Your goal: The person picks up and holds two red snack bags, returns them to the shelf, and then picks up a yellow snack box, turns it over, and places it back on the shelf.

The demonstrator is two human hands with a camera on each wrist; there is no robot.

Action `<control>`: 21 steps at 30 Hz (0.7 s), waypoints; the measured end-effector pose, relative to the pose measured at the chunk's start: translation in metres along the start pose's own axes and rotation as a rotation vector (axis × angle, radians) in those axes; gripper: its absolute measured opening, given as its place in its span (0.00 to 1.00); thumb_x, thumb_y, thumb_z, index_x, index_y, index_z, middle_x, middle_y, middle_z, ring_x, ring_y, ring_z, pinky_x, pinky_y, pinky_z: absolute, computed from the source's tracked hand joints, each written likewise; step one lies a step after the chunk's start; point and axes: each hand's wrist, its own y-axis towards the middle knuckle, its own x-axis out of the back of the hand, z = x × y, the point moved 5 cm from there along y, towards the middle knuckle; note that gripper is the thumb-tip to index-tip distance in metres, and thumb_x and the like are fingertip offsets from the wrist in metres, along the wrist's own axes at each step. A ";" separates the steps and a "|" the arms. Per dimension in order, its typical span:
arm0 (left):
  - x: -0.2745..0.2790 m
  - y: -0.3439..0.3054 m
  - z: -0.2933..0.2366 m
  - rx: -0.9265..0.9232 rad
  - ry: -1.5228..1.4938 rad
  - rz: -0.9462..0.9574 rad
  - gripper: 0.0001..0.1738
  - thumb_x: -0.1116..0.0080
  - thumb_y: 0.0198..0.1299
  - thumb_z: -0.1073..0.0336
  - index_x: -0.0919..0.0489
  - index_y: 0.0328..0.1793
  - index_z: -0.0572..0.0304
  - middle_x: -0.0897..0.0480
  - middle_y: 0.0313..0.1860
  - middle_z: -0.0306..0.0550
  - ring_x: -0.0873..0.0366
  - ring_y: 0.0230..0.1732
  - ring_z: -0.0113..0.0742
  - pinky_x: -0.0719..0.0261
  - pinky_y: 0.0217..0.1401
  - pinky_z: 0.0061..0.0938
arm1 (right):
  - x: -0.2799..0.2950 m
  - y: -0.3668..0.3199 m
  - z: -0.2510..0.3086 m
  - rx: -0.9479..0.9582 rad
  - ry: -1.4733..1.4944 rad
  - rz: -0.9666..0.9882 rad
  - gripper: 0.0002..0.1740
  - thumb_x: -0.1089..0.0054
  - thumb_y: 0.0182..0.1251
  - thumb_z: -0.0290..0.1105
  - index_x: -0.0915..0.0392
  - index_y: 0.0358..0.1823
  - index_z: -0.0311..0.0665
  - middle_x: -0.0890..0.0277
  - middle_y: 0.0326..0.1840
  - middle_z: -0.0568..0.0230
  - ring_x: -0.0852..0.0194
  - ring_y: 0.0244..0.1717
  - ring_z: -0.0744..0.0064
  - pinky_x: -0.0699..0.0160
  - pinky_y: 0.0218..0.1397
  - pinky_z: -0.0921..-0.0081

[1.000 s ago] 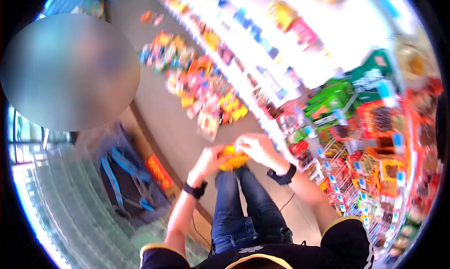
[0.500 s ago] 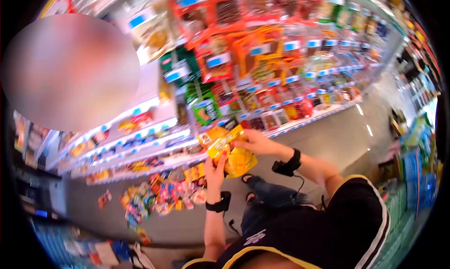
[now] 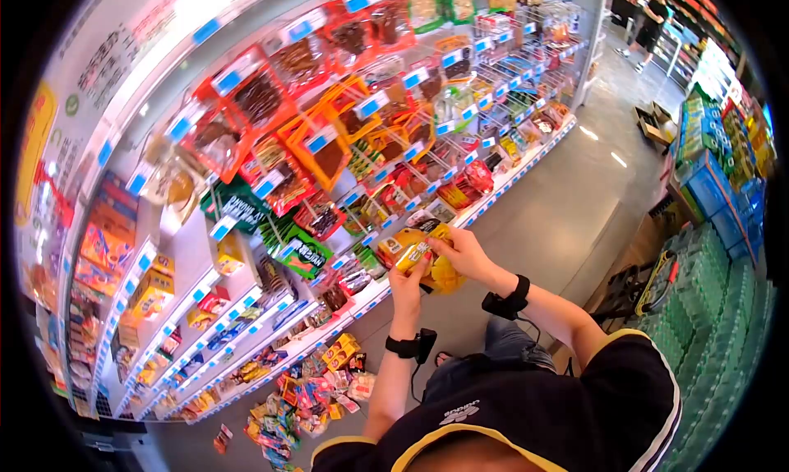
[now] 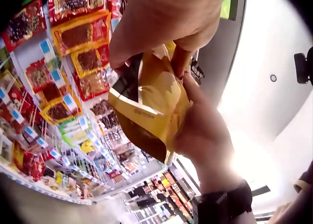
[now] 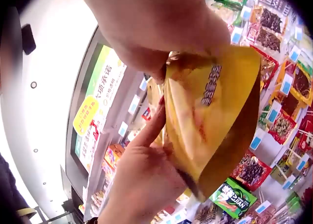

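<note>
In front of the shop shelves, both hands grip yellow snack bags (image 3: 444, 276) at about waist height. My left hand (image 3: 407, 290) pinches the near left side, its thumb over the front of the packaging. From the right, my right hand (image 3: 467, 254) holds the upper edge with curled fingers. The right wrist view shows a glossy yellow bag (image 5: 210, 111) up close, standing tilted, with my left hand (image 5: 146, 180) at its lower left edge. In the left wrist view, the bag's gold underside (image 4: 146, 116) shows between the two hands, which hide its top.
Hooks full of red and orange packets (image 3: 255, 98) line the shelf unit, with a green snack bag (image 3: 302, 250) hanging near the hands. Many packets lie in a pile (image 3: 279, 414) on the floor. Green wrapped stacks (image 3: 699, 308) flank the right; a person (image 3: 653, 20) stands far off.
The head view has swung round to the right, so the shelf unit now stands ahead and the floor pile lower left. Both hands keep hold of the yellow bags throughout.
</note>
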 end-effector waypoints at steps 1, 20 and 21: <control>-0.021 0.005 0.004 -0.016 0.005 0.019 0.13 0.40 0.58 0.70 0.23 0.49 0.67 0.19 0.43 0.41 0.23 0.43 0.26 0.27 0.47 0.21 | 0.018 -0.002 -0.006 -0.037 -0.015 -0.021 0.12 0.44 0.64 0.33 0.26 0.39 0.30 0.26 0.22 0.61 0.33 0.23 0.77 0.31 0.29 0.77; -0.333 0.124 0.167 0.373 -0.032 0.327 0.12 0.42 0.60 0.70 0.23 0.47 0.70 0.19 0.40 0.42 0.23 0.38 0.25 0.27 0.43 0.20 | 0.369 0.004 -0.141 -0.453 -0.058 -0.123 0.13 0.45 0.66 0.34 0.28 0.40 0.30 0.23 0.26 0.60 0.24 0.26 0.75 0.26 0.33 0.77; -0.342 0.136 0.166 0.339 -0.014 0.339 0.12 0.42 0.60 0.70 0.23 0.47 0.70 0.18 0.40 0.42 0.23 0.38 0.25 0.27 0.43 0.20 | 0.374 0.010 -0.151 -0.455 0.090 -0.150 0.12 0.46 0.66 0.34 0.29 0.40 0.30 0.23 0.27 0.62 0.25 0.28 0.77 0.26 0.34 0.78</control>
